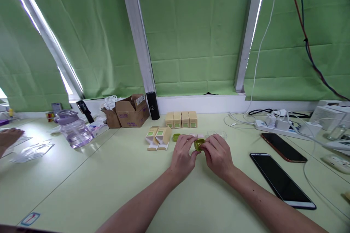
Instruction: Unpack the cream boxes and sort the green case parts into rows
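Between my two hands, just above the table, is a small olive-green cup-like case [198,144] with its hollow side towards me. My left hand [183,156] grips its left edge between thumb and fingers. The fingers of my right hand [218,154] are pinched at its right rim; whether they also hold something small inside cannot be made out. Behind my left fingers lies another green piece [176,137], like a lid. Clear round plastic pieces [221,134] and something pale pink [194,135] sit behind my hands, partly hidden. Two opened cardboard boxes [158,137] stand left of my left hand.
Several small closed kraft boxes [181,119] line up at the back. A large phone [281,180], a second phone [283,147] and a power strip [284,125] with cables are on the right. Leftward stand a brown carton [132,111], a purple jug [73,129] and another person's hand [11,139].
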Available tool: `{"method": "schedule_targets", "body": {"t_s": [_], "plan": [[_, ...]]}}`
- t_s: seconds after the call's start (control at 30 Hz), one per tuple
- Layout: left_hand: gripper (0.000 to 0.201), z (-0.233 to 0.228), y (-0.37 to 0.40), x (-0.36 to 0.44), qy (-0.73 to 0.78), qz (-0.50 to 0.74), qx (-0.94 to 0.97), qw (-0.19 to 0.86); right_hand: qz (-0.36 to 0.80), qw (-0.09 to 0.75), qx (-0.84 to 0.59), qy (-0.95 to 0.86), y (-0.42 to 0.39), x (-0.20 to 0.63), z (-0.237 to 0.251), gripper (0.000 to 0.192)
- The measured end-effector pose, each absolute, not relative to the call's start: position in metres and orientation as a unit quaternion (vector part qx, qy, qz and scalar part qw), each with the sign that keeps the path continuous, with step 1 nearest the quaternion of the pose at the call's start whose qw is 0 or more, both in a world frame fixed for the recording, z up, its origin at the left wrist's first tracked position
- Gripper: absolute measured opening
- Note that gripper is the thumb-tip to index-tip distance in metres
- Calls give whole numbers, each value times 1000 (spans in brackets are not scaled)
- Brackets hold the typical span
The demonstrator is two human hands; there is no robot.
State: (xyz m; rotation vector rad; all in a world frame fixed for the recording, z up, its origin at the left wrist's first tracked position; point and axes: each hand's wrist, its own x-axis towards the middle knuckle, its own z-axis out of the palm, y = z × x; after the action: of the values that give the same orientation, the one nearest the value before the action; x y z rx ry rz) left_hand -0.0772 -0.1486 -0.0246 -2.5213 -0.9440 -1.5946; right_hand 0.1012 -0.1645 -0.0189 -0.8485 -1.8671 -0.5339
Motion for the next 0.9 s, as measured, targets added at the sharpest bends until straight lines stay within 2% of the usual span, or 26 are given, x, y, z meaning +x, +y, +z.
{"method": "schedule_targets", "body": {"t_s": [0.9], "plan": [[43,-28,-138,-84,-368,-515,-774,-13,-231,502,-330,-765,-168,99,-16,17]]}}
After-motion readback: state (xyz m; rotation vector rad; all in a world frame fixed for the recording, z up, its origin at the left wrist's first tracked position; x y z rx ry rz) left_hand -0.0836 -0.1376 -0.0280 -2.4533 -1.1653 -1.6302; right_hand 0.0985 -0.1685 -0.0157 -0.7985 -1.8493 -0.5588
